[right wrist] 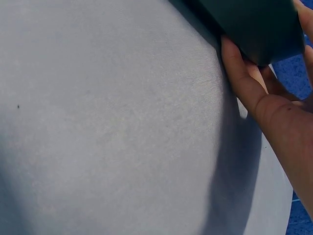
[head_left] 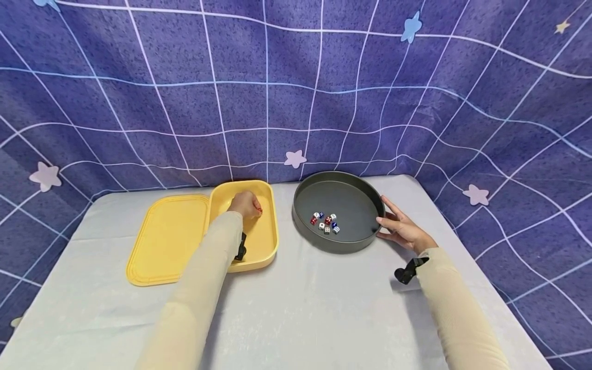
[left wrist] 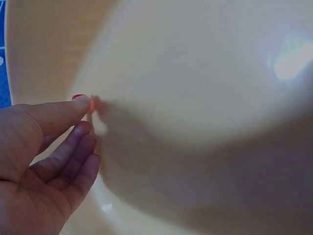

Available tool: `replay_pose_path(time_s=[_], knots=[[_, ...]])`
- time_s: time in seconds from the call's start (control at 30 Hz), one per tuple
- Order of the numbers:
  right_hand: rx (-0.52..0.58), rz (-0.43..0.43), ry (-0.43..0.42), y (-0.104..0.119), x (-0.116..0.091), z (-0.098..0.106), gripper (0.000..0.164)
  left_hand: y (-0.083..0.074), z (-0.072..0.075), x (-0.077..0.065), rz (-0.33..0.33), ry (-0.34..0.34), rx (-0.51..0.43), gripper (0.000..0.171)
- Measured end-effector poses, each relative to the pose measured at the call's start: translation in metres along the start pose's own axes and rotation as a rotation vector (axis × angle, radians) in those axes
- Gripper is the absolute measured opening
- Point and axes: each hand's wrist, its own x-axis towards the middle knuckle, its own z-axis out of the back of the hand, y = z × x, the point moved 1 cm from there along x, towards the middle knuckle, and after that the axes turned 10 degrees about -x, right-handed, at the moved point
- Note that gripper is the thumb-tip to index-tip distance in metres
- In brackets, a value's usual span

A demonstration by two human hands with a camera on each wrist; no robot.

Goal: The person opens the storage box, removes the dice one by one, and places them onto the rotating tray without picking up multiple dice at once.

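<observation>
Over the yellow tub (head_left: 273, 231), my left hand (head_left: 245, 204) pinches a small red die (head_left: 259, 210) between thumb and forefinger. In the left wrist view the die (left wrist: 95, 104) looks blurred at the fingertips, with the other fingers loosely bent below. My right hand (head_left: 407, 231) holds the right edge of a round dark grey pan (head_left: 356, 208), one fingertip at its rim. Fingers (right wrist: 237, 63) press against the pan's outer wall (right wrist: 259, 29) in the right wrist view. Several white, red and blue dice (head_left: 328, 221) lie together in the pan's near left part.
A flat yellow lid (head_left: 162, 241) lies left of the tub, its right edge beside the tub's wall. A pale cloth covers the table (head_left: 300, 313). Behind and at the sides hangs a blue curtain (head_left: 240, 108) with a grid and star pattern.
</observation>
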Motion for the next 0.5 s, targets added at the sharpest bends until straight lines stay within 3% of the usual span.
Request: replay_pose_path(time_s=[0.27,0.5], knots=[[-0.010,0.004,0.009,0.000,0.000,0.000,0.082,-0.009,0.023,-0.005,-0.003,0.024,0.014,0.008],[-0.021,0.004,0.005,-0.002,0.000,0.000,0.082,-0.043,0.033,-0.009,-0.029,0.023,0.030,0.009]])
